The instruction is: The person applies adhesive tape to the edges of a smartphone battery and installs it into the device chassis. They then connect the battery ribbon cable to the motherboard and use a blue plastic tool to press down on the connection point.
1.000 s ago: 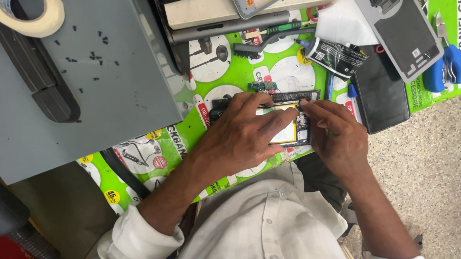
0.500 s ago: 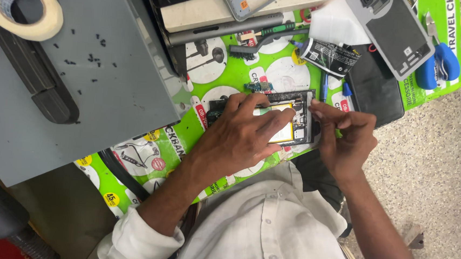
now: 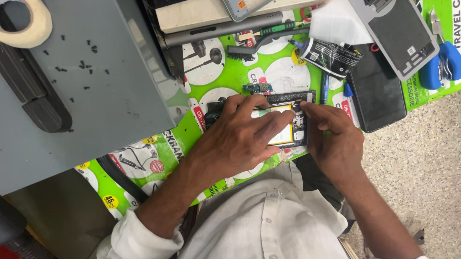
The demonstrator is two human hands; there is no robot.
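Holding an opened black smartphone with exposed pale battery and circuit board (image 3: 282,125) flat on the green printed mat (image 3: 277,73) covering the table. Left hand (image 3: 240,138) spread over the phone body, fingers (image 3: 274,126) pressing down, not clenched, pinning rather than gripping. Right hand (image 3: 335,139) at the phone's right end, fingertips (image 3: 310,109) pinched close over the board area; cannot tell whether a small part or tool sits between them.

Judged step: internal work at the board end of the open phone, with the body steadied.

Next move, as judged: fine, light fingertip control at the right end, steady downward pressure from the left.

Beyond the fingertips: small green-and-black loose component (image 3: 259,87), black glue tube (image 3: 330,55). Right of the right fingers: dark glass phone panel (image 3: 376,96), grey phone back cover (image 3: 402,30). Far left of the left fingers: grey closed laptop lid (image 3: 109,83) carrying scattered small black screws (image 3: 75,64) and cream masking tape roll (image 3: 14,14).
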